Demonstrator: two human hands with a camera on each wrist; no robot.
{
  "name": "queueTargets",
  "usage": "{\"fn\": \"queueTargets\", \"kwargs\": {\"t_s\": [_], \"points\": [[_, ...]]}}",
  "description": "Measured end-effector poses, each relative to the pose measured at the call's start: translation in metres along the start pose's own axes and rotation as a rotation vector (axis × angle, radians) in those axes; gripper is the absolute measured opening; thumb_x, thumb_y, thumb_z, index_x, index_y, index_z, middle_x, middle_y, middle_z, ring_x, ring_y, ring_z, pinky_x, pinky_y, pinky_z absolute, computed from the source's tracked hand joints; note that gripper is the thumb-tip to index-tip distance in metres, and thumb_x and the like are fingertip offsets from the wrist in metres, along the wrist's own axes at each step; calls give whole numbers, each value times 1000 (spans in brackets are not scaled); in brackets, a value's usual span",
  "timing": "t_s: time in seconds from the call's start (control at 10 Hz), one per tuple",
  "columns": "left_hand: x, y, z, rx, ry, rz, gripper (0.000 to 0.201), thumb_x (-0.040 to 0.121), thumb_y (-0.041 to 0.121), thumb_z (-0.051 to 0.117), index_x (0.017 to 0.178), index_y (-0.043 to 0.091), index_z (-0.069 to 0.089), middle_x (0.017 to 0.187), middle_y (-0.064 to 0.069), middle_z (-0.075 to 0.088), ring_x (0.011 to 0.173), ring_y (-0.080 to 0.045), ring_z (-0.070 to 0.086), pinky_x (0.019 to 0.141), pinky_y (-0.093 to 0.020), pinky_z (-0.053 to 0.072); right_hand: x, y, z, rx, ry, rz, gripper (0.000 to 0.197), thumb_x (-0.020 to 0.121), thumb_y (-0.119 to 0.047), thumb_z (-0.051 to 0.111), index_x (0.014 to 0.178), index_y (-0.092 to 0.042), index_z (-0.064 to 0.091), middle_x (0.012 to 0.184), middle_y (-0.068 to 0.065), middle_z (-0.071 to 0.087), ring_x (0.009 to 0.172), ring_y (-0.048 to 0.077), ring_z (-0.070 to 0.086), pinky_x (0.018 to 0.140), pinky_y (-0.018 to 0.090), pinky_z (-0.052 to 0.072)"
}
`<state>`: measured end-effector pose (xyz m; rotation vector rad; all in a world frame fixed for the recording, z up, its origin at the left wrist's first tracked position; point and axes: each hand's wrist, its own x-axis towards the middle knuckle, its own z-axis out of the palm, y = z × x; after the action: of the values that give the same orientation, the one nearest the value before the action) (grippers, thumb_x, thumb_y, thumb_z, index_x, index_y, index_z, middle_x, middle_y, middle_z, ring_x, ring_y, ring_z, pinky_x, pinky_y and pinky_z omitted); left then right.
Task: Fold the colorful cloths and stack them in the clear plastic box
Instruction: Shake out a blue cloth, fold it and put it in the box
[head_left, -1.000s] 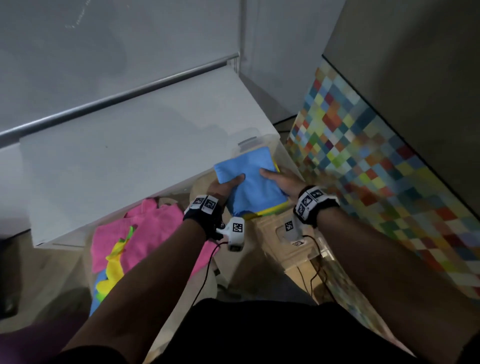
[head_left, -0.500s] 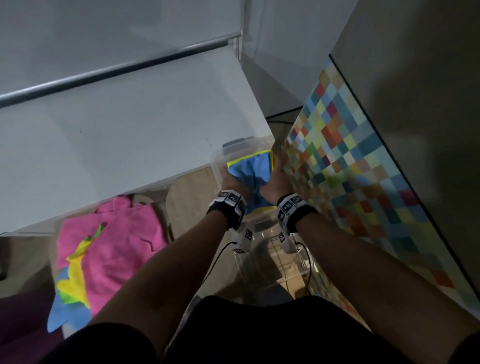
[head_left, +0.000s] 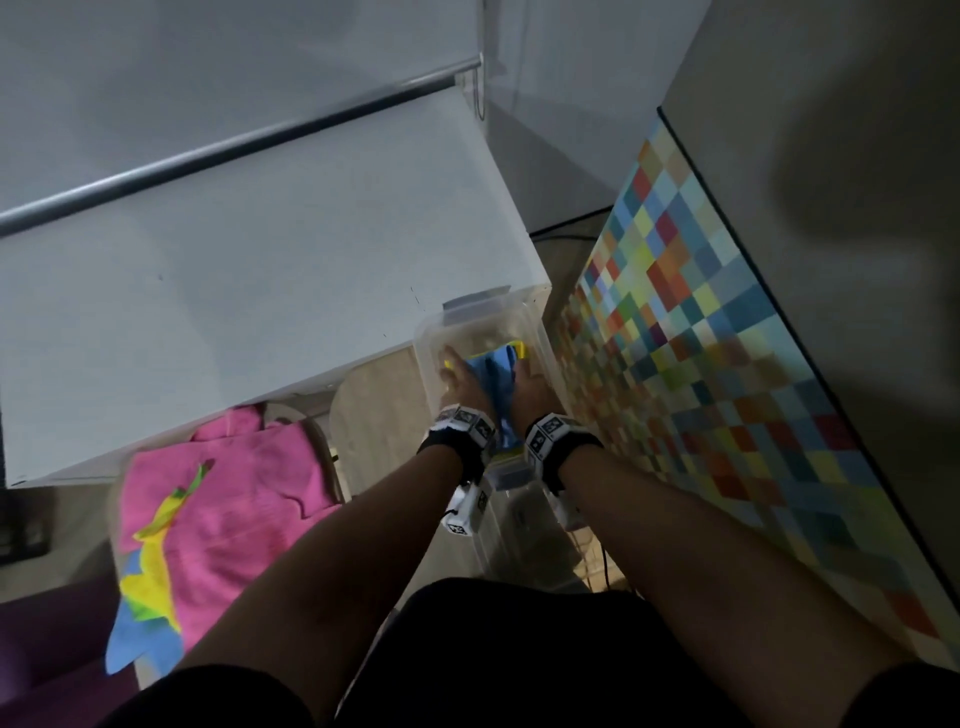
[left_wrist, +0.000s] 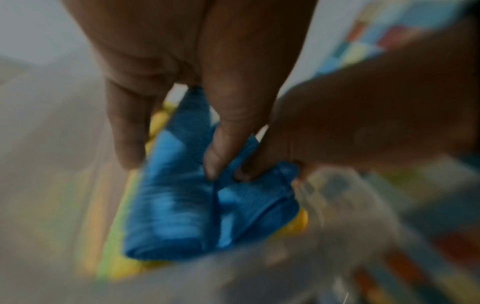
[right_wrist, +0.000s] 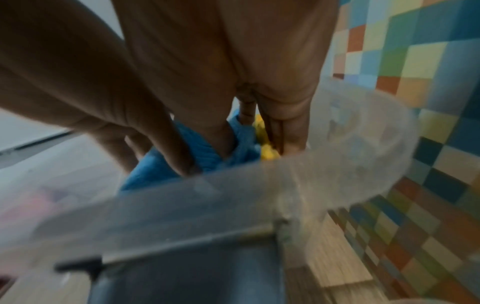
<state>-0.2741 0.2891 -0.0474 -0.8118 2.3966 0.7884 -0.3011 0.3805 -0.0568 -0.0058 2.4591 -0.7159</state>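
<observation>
A clear plastic box (head_left: 431, 332) stands on the floor between a white table and a checkered panel. Both my hands reach down into it. My left hand (head_left: 460, 376) and right hand (head_left: 527, 384) pinch a folded blue cloth (head_left: 491, 369) from either side, and it bunches up between them. It lies on a yellow cloth (head_left: 519, 349) inside the box. In the left wrist view, the left hand (left_wrist: 166, 162) has the blue cloth (left_wrist: 176, 205) running up between thumb and fingers. In the right wrist view, the right hand (right_wrist: 205, 156) digs into the blue cloth (right_wrist: 145, 176) behind the box rim (right_wrist: 207, 195).
A heap of pink, yellow and blue cloths (head_left: 223, 493) lies on a round stool at the lower left. The white table (head_left: 260, 291) overhangs the box's far left side. The checkered panel (head_left: 701, 364) stands close on the right. Wood floor (head_left: 384, 410) shows between stool and box.
Both hands have carried the blue cloth from above the box down inside it, onto the yellow cloth. The cloth has gone from flat to bunched between the hands.
</observation>
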Motion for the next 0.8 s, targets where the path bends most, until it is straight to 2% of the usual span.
{"fn": "queueTargets", "kwargs": {"t_s": [0.1,0.2,0.3,0.4,0.5,0.6,0.7,0.8], "points": [[0,-4,-6,345,85,228,95,84,16,66,151,8,-1,158,-17,-1,142,-38,14,110,-47,35,5,4,8,-169,47,-130,47,99,-16,40,144,-4,32,136,25,46,120,37,51,99,43,42],[-3,-2,-13,510,216,297,59,88,15,55,142,11,30,145,-12,29,132,-33,29,104,-42,37,4,3,2,-352,233,-276,46,89,-15,52,134,-11,46,113,17,60,88,31,62,71,37,53],[1,-1,-20,749,172,332,38,91,20,49,128,13,51,131,-10,45,124,-32,37,102,-44,31,4,7,-8,-647,244,-453,20,74,-18,67,91,-15,56,81,9,59,71,27,60,56,33,46],[13,-6,-20,902,70,408,28,90,25,48,114,19,62,121,-5,59,117,-28,48,104,-43,27,7,12,-17,-813,61,-589,18,67,-22,77,83,-17,70,95,10,65,91,29,63,70,35,50],[20,-10,-12,944,-25,501,31,91,27,49,120,22,60,127,-1,58,116,-25,55,100,-40,33,13,23,-9,-905,-217,-509,30,96,-17,47,121,-12,63,136,12,53,128,29,47,99,40,42],[22,-11,-11,920,-80,525,44,88,32,57,131,22,51,136,-4,50,119,-24,55,99,-38,38,13,19,-11,-881,-249,-471,26,93,-21,51,114,-14,65,125,9,61,118,26,57,92,38,50],[24,-12,-14,914,-50,569,45,90,31,55,134,21,48,139,-7,46,119,-27,54,103,-40,34,20,9,-16,-854,-132,-521,19,88,-19,59,105,-14,65,113,10,64,106,28,62,81,36,52],[18,-12,-16,945,10,561,35,92,27,47,126,22,57,134,-6,50,119,-29,50,107,-44,25,33,0,-18,-909,36,-627,19,69,-22,75,86,-16,67,92,11,65,85,30,64,65,34,50]]}}
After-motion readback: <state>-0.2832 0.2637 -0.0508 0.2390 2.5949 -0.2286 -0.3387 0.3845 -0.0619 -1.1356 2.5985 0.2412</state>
